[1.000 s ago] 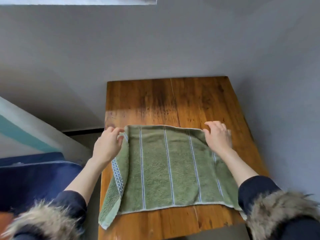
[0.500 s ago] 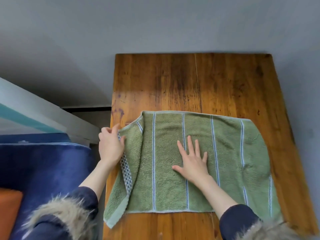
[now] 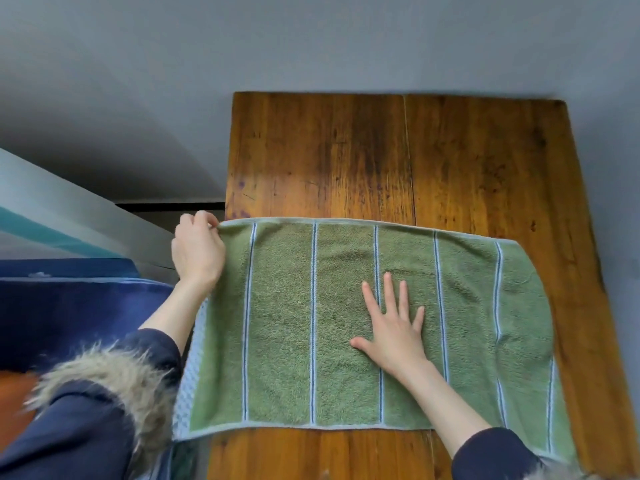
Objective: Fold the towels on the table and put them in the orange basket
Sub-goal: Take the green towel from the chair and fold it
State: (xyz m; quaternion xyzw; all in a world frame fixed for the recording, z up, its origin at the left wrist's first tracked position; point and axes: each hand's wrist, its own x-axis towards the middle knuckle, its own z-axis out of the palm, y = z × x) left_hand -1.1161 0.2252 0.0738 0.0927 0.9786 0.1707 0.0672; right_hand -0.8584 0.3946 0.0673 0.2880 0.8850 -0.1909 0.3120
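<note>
A green towel (image 3: 298,323) with thin pale blue stripes lies spread flat across the near half of the wooden table (image 3: 398,157). Its left edge, with a checkered band, hangs past the table's left side. My left hand (image 3: 197,249) pinches the towel's far left corner. My right hand (image 3: 394,327) rests flat on the middle of the towel, palm down with fingers spread. A bit of orange (image 3: 14,396) shows at the lower left edge, largely hidden by my sleeve; I cannot tell whether it is the basket.
A grey wall stands behind the table. A dark blue cushioned surface (image 3: 69,313) lies to the left of the table, below a white and teal ledge. The far half of the table shows bare wood. Fur-trimmed dark sleeves cover both forearms.
My left hand has pulled the folded-over left corner outward, so the towel now lies flat at that side. My right hand moved from the far right corner to the towel's middle earlier and stays there.
</note>
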